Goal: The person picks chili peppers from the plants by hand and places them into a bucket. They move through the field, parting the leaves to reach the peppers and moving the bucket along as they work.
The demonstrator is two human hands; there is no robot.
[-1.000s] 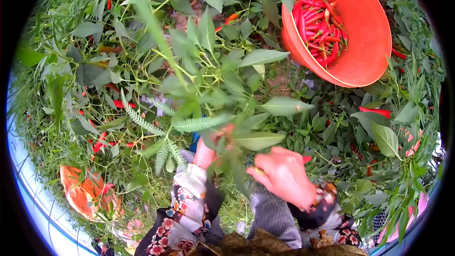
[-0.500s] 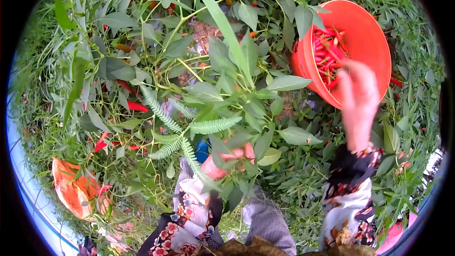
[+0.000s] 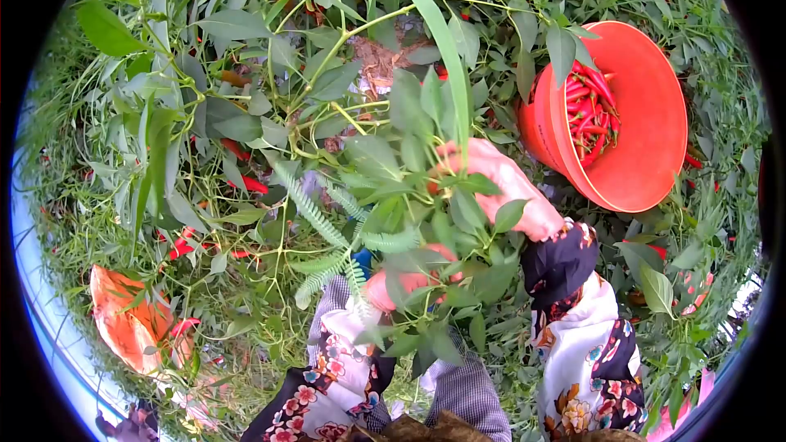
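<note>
My left hand [image 3: 401, 286] is curled among the leaves of a chili plant [image 3: 381, 160], low in front of my knees. Its fingers appear closed round the plant's stems, though foliage covers much of them. Just above it, my right hand [image 3: 508, 188] reaches into the same plant from the right. Those fingertips are bent together behind leaves and a grass blade [image 3: 434, 24], and what they grip is hidden. To the right, a red bucket [image 3: 655, 155] leans over among the plants, with many red chilies [image 3: 591, 115] heaped inside.
An orange bag or wrapper [image 3: 123, 319] lies at the lower left. Red chilies [image 3: 250, 184] hang among the leaves on the left. A fern-like weed [image 3: 315, 213] stands before my left hand, and something blue [image 3: 362, 260] shows behind it. Dense foliage surrounds everything.
My right hand has moved from the bucket's mouth leftward into the chili plant. My left hand stays among the leaves. The view has shifted slightly, so the bucket sits lower and further right.
</note>
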